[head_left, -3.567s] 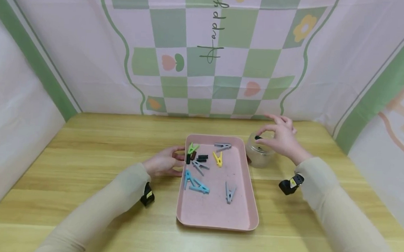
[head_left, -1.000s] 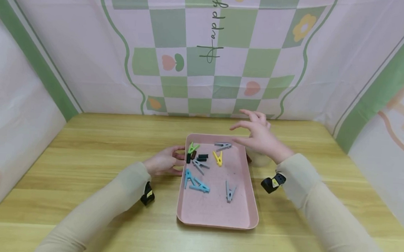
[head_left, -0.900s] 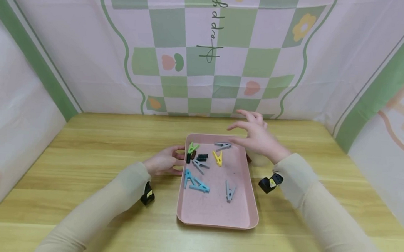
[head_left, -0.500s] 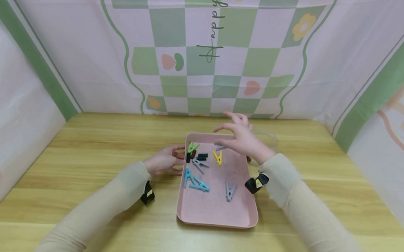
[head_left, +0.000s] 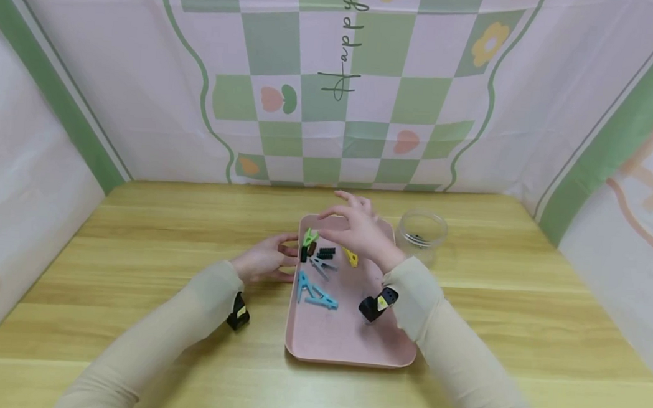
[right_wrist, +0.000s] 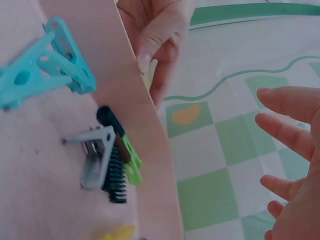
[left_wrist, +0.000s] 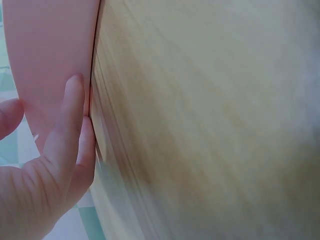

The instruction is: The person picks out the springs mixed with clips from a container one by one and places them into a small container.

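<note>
Behind everything, a green-and-white checked cloth [head_left: 316, 141] hangs as backdrop; below it, a wood-grained tabletop [head_left: 132, 267] bearing the whole set-up. Pink tray [head_left: 340, 339] near the middle, long side running away from the person, presumably so both hands reach it without stretching. Left hand [head_left: 264, 261] lies against the outside of its left wall, fingers laid along it rather than wrapped; grip relaxed, likely there to keep the tray from sliding. Right hand [head_left: 361, 234] hangs over the tray's far half, fingers spread, grip slack and carrying nothing (its wrist view shows the fingertips well apart from every piece). Clear jar [head_left: 420, 253] upright just beside the tray's far right, mouth up, dark bits [head_left: 416, 239] inside; a spot that suits the right hand's reach, I judge. Within the tray, mostly along the left side: light-blue clips [head_left: 323, 301] nearest the person, grey clip [head_left: 321, 266] beyond, green clip [head_left: 310, 237] by the far left corner; yellow clip [head_left: 351, 258] further right, partly hidden. Smallest: dark ridged pieces [head_left: 327, 251] and a brown piece [head_left: 312, 248] between green and grey, crowded as if loose, not sorted.
</note>
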Available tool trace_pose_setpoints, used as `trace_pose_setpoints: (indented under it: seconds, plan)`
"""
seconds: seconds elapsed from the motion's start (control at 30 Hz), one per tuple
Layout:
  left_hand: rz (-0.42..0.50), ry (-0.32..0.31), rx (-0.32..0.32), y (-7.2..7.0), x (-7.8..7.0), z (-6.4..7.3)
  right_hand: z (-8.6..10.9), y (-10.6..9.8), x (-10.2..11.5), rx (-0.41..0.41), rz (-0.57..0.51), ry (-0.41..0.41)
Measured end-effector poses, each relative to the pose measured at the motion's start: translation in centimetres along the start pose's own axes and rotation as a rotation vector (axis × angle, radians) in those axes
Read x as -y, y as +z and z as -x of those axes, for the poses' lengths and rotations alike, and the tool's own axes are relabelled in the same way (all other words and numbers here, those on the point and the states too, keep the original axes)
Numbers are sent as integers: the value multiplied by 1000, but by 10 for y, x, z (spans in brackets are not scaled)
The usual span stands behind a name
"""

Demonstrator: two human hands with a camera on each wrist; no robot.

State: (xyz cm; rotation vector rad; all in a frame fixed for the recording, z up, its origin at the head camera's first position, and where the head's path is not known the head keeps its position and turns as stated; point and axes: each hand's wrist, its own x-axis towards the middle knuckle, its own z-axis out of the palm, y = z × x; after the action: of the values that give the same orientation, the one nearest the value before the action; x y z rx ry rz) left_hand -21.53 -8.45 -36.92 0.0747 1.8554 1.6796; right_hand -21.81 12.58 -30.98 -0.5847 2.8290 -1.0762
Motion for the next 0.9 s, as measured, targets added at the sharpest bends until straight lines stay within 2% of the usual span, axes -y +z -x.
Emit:
trace_pose_setpoints:
  seconds: [0.2,0.37,0.6,0.9]
  plan:
    - [-6,-1,-16,1,0,0,-6,12,-11,31,-77,33]
    - [-7,5,-16,1,0,-1,-7,18,-23,58,-82,96]
    - [11,11,-8,1,1,-2,-10,23,-36,45,0,150]
    - [8,13,-9,0,1,-1,-10,28,-42,20,124,138]
